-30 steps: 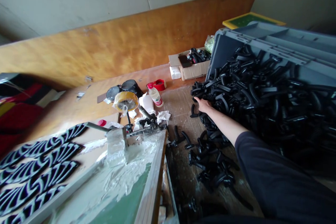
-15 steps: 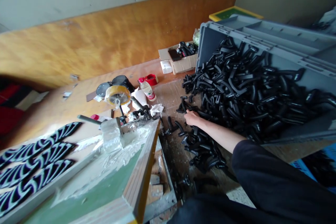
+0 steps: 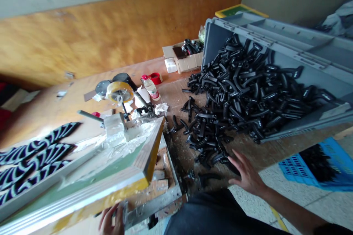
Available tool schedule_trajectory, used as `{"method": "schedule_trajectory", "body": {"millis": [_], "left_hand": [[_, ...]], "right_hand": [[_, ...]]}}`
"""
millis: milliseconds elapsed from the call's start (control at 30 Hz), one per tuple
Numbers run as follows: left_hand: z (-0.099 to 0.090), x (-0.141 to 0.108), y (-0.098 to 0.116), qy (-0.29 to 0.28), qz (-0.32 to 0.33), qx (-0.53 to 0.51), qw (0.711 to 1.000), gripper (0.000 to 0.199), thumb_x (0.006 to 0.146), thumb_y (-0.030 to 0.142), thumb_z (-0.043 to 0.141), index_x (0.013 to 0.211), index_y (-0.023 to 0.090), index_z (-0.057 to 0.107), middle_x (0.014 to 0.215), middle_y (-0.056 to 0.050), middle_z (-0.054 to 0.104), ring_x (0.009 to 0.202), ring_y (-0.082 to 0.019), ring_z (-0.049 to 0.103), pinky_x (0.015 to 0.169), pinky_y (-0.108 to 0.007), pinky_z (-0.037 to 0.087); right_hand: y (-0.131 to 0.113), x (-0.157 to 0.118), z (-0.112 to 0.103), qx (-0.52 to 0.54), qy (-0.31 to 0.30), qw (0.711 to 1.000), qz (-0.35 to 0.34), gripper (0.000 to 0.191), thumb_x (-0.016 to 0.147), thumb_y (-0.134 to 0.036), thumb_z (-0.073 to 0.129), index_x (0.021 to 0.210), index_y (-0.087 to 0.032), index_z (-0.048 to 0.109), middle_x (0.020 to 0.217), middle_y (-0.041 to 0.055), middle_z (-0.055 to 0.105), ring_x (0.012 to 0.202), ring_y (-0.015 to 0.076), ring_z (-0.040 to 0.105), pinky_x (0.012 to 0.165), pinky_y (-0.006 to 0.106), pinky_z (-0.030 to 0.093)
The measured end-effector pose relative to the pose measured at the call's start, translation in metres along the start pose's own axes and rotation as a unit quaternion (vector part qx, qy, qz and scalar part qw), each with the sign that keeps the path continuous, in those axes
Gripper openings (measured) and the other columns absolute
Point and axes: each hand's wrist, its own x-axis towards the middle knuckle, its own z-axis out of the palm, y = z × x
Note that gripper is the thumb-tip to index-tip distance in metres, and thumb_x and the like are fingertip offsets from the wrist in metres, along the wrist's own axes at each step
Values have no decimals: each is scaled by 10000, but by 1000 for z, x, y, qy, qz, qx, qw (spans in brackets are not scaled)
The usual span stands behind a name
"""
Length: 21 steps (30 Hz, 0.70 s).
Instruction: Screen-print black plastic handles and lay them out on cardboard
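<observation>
My right hand (image 3: 245, 174) is held with fingers spread over the near edge of the workbench, its fingertips close to the end of a pile of black curved plastic parts (image 3: 209, 147). Nothing shows in its grasp. At the bottom, my left hand (image 3: 111, 220) has curled fingers beside the underside of a framed green screen (image 3: 110, 169). A small dark tip shows by these fingers, but what they hold is unclear. The screen is tilted, smeared with whitish paste, and clamped at its far end by a metal block (image 3: 114, 130).
A grey crate (image 3: 325, 117) lies on its side, spilling black parts onto the bench. A blue basket (image 3: 292, 167) stands on the floor at right. Beyond the screen are a tape roll (image 3: 120, 91), a bottle (image 3: 151, 89) and a cardboard box (image 3: 190, 62). Striped black pieces (image 3: 35, 154) lie left.
My right hand has drawn back from the parts near the crate toward the bench's near edge, fingers now spread. My left hand has come into view under the screen, whose near end appears lifted.
</observation>
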Motion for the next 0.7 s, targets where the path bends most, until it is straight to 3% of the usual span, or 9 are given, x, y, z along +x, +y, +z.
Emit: {"method": "schedule_trajectory", "body": {"millis": [100,200,333,467,567,700], "left_hand": [[1,-4,8,-6,0,5,1000,491,699,605,565,935,200,712,1411,-92,544,1191,-354,578,965,-468,501],[4,-4,10,4,20,-3,1000,497,733,599,559,976,191,704,1444,-101,515,1179,-347,590,957,-468,504],[11,0,1,16,60,-16,998,492,769,578,547,1001,172,697,1426,-136,521,1169,-332,593,930,-454,517],[12,9,-16,35,92,-28,995,424,805,532,541,999,189,698,1393,-129,544,1219,-306,561,990,-446,479],[7,21,-35,73,83,-43,993,373,824,495,543,997,203,697,1343,-114,581,1211,-283,566,1022,-437,453],[-4,47,-71,99,58,-14,993,353,844,446,530,1040,190,673,1327,-124,584,1183,-265,581,1012,-421,455]], "right_hand": [[-28,-12,38,-40,-4,999,15,852,753,-485,737,1492,-354,334,1604,113,159,1385,412,327,1068,585,370],[-55,22,59,-64,22,996,59,716,840,-366,669,1477,-407,344,1604,93,180,1350,387,389,1013,573,414],[-67,77,65,-61,59,991,99,640,892,-201,557,1461,-423,368,1573,94,256,1302,383,448,926,538,481],[-57,103,62,-15,32,997,68,675,887,-137,474,1506,-345,303,1467,136,401,1283,343,482,922,477,512],[-46,93,56,15,35,999,35,577,933,-260,453,1493,-314,326,1456,136,411,1247,309,523,911,432,529],[-31,50,57,-9,77,996,39,575,898,-479,515,1394,-194,452,1293,193,552,1174,348,559,905,470,514]]}}
